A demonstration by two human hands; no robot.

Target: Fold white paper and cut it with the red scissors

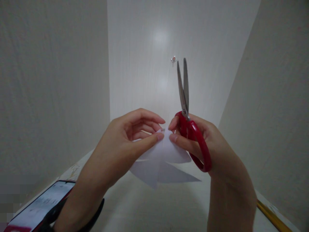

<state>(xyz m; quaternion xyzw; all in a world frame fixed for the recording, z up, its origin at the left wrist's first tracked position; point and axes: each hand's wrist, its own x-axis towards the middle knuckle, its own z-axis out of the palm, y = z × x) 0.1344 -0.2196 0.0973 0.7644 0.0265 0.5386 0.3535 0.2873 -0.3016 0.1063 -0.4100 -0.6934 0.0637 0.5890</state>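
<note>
Hands meet over the middle of the white desk (149, 206), both pinching one folded white paper cutout (159, 164) held up in the air above it. Left hand (125, 141) grips the paper's top between thumb and curled fingers. Right hand (200, 138) pinches the same top edge with thumb and forefinger, just beside the left fingertips, while its other fingers are closed through the red handle of a pair of scissors (190, 122). Scissor blades point upward, away from the paper, nearly shut. Near the desk's front-left corner lies a smartphone (41, 206) with its screen lit. Along the right edge runs a yellow strip, perhaps a ruler (270, 214).
</note>
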